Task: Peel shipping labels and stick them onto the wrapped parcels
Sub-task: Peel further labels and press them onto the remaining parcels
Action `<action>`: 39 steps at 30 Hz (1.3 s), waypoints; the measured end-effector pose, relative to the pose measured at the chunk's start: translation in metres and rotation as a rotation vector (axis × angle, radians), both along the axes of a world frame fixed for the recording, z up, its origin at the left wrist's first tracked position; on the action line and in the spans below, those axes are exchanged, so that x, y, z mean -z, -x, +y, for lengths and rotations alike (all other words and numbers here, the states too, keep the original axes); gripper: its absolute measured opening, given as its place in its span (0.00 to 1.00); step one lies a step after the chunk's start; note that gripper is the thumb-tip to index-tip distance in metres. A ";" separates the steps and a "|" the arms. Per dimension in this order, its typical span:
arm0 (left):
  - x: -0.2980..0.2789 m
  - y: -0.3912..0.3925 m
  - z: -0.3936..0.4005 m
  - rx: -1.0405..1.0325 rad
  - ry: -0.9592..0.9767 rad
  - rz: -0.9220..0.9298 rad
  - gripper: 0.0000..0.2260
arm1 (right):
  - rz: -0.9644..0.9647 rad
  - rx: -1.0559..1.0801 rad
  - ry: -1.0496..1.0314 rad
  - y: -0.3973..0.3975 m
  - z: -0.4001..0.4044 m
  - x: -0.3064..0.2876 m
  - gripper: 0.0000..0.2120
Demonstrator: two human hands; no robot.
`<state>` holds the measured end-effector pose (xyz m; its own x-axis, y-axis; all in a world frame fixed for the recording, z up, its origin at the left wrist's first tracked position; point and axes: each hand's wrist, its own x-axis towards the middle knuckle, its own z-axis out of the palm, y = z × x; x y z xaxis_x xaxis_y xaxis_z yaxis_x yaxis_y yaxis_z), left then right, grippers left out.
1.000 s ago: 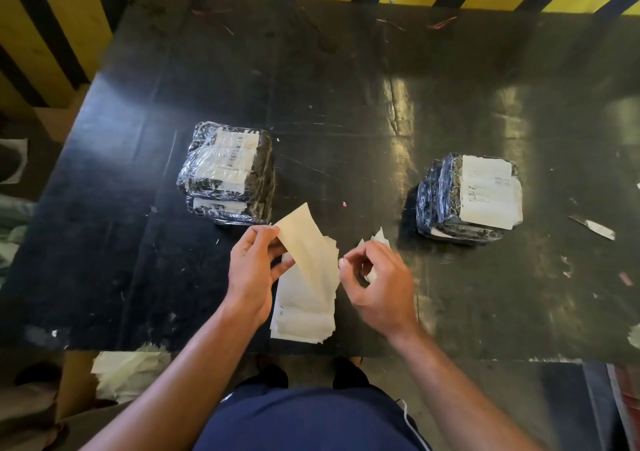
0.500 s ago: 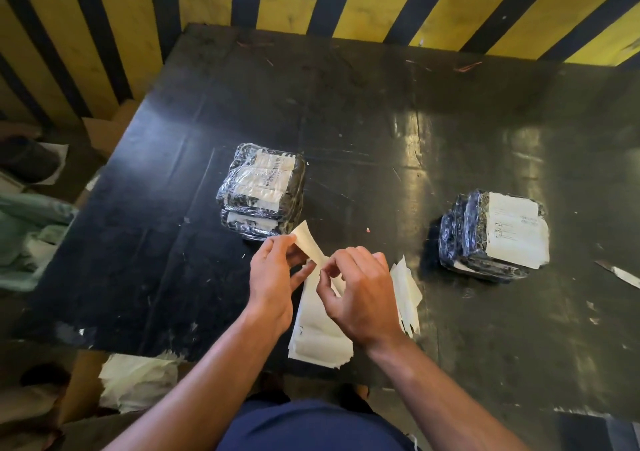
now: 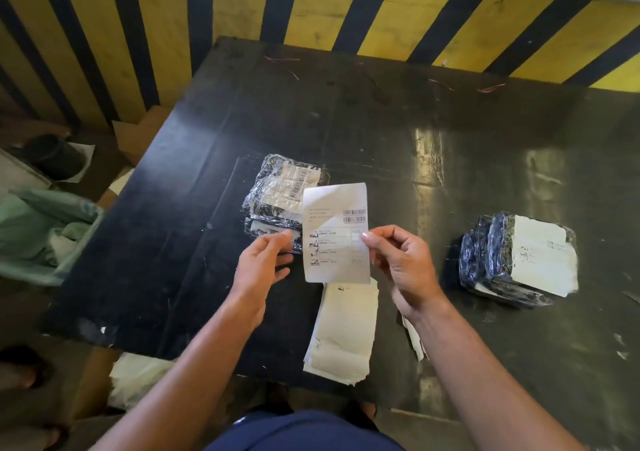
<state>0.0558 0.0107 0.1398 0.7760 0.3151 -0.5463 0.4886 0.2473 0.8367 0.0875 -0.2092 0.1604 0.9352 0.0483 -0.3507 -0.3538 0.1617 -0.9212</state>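
Observation:
My right hand [image 3: 403, 267] pinches the right edge of a peeled white shipping label [image 3: 334, 232] and holds it upright, print facing me, above the black table [image 3: 381, 132]. To the left of that label, my left hand [image 3: 261, 265] hovers with relaxed fingers and holds nothing. Behind the label sits a stack of plastic-wrapped parcels [image 3: 280, 196] with a barcode label on top. A second wrapped parcel [image 3: 519, 256] with a white label lies to the right. A stack of labels [image 3: 343, 333] rests at the table's front edge.
A few paper strips [image 3: 414, 341] lie under my right forearm. A green-lined bin [image 3: 41, 232] stands left of the table, with a cardboard box [image 3: 138, 135] behind it. Discarded paper [image 3: 138, 378] lies on the floor by the front left corner. A yellow-and-black striped wall [image 3: 311, 10] backs the table.
The label came free of its backing, and my right hand lifted it upright over the label stack. My left hand let go and drew apart to the left.

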 end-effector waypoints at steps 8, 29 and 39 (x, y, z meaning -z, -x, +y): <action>-0.007 -0.004 0.010 0.084 0.096 -0.107 0.06 | 0.097 -0.028 -0.055 -0.003 0.018 0.013 0.06; 0.010 -0.100 0.065 0.076 -0.638 -0.033 0.06 | 0.111 0.276 0.381 -0.078 0.118 0.056 0.05; 0.025 -0.153 0.090 0.140 -0.691 0.038 0.08 | 0.190 0.295 0.462 -0.120 0.147 0.067 0.06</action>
<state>0.2088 0.1006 0.1151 0.8188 0.4983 -0.2849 0.5093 -0.4019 0.7610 0.2078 -0.0626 0.0932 0.8043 -0.4030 -0.4368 -0.5211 -0.1250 -0.8443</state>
